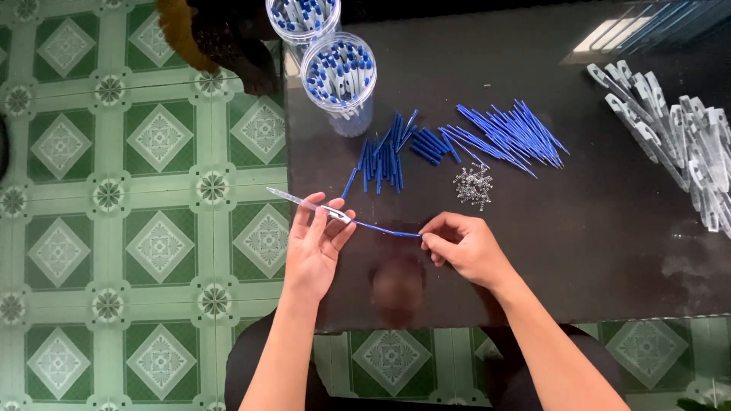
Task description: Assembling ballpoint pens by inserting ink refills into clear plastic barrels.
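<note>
- We hold a clear pen barrel (304, 202) in our left hand (314, 247), the grip pinching it near its open end between thumb and fingertips, with the pointed tip sticking out past the worktop's (609, 251) left edge over the green tiled floor (137, 228).
- Our right hand (466, 245) pinches the tail of a thin blue refill (384, 229), fingers pressed together on it; its front end sits at the barrel's mouth.
- Both parts hang just above the dark glossy worktop, near its front edge, between our two hands.
- We judge the refill very light, slim and somewhat bendy: it sags slightly along its length, so holding it nearer the barrel would keep it straighter.
- The barrel looks like light, stiff, smooth plastic, likely slippery; a hold around its middle seems steadier than one at the tip.
- Behind our hands lie a loose heap of blue refills (510, 137), a cluster of short blue pieces (388, 156) and a small pile of metal springs (474, 185), all apart from one another.
- Clear barrels (678, 137) are heaped at the right edge.
- Two clear round tubs (339, 80) of finished pens stand at the back left corner, touching or nearly so.
</note>
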